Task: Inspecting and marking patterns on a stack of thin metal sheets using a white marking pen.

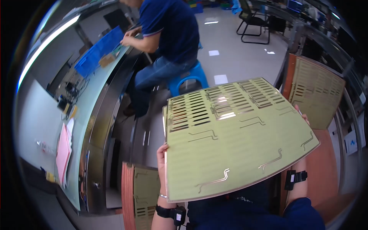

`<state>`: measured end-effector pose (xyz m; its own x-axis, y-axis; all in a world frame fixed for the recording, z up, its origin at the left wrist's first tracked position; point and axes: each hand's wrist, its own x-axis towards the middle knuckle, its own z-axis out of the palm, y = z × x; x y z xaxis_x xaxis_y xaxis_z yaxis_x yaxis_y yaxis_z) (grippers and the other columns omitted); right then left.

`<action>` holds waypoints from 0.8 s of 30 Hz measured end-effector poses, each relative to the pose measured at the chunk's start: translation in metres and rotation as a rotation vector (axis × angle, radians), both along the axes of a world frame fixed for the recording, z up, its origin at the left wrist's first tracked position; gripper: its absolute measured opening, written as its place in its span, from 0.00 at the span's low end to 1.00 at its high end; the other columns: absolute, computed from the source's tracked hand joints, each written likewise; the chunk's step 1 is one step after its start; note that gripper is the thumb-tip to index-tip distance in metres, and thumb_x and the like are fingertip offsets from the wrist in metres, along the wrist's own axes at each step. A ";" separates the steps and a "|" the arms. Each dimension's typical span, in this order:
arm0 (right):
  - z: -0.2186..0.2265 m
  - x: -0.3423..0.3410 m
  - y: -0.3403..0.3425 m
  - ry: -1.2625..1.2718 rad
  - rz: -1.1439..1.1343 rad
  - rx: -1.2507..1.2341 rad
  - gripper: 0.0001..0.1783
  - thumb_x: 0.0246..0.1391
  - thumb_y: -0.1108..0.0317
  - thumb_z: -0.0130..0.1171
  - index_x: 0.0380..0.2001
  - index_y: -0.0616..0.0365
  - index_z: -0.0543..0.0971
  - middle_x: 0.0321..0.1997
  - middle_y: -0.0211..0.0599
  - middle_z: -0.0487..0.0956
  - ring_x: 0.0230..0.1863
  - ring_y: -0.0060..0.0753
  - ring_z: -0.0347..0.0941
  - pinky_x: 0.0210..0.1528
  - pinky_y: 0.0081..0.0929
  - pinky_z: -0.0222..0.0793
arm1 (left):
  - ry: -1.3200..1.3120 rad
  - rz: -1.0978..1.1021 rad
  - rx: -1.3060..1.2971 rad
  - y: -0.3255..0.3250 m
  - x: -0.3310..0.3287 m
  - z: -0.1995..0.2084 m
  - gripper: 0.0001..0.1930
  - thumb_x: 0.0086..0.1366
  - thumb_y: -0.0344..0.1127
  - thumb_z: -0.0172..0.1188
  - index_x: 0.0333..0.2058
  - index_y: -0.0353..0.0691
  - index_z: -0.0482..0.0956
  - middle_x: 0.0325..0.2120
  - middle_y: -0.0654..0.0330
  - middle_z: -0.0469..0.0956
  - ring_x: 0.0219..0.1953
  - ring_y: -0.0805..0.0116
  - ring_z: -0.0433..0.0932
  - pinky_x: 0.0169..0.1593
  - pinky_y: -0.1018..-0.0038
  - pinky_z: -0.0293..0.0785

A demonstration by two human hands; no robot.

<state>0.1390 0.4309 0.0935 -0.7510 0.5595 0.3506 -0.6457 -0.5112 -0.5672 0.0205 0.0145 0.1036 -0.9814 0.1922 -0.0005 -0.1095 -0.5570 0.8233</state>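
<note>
A large pale green panel (pixel 237 149) with rows of dark and shiny slots and bent metallic lines is held up in front of me, tilted. My left hand (pixel 162 155) grips its left edge, with the fingertips over the rim and the rest partly behind it. At the far right edge, my right hand (pixel 303 114) wraps round from behind, only some fingers showing. A second thin edge peeks out at the panel's upper left; whether more sheets lie beneath cannot be made out. Both wrists carry black strapped devices.
Similar green panels (pixel 318 90) lean upright at the right, above a brown board (pixel 326 165). Another stack (pixel 145 191) with reddish edges stands at lower left. A co-worker (pixel 170 34) sits on a blue stool (pixel 197 73) by a workbench (pixel 90 126) holding a blue bin (pixel 86 63).
</note>
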 end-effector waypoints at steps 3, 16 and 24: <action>-0.033 0.005 0.024 -0.101 0.185 -0.113 0.17 0.62 0.62 0.47 0.51 0.56 0.72 0.63 0.45 0.70 0.60 0.42 0.70 0.58 0.40 0.72 | -0.077 -0.011 -0.084 -0.016 0.010 -0.032 0.13 0.71 0.29 0.47 0.53 0.46 0.66 0.51 0.59 0.70 0.49 0.70 0.74 0.47 0.74 0.80; -0.089 0.048 0.033 -0.573 -0.094 -0.198 0.23 0.66 0.61 0.45 0.61 0.58 0.64 0.62 0.46 0.69 0.61 0.38 0.69 0.60 0.31 0.70 | -0.483 -0.179 0.017 -0.043 0.033 -0.078 0.16 0.73 0.30 0.43 0.57 0.33 0.65 0.50 0.51 0.74 0.51 0.64 0.77 0.56 0.69 0.75; -0.078 0.102 0.066 -0.888 0.031 0.308 0.25 0.64 0.62 0.50 0.61 0.61 0.65 0.62 0.48 0.70 0.60 0.36 0.69 0.60 0.31 0.67 | -0.454 -0.055 -0.165 -0.035 0.029 -0.091 0.16 0.72 0.29 0.44 0.56 0.33 0.67 0.49 0.52 0.75 0.48 0.67 0.77 0.53 0.71 0.76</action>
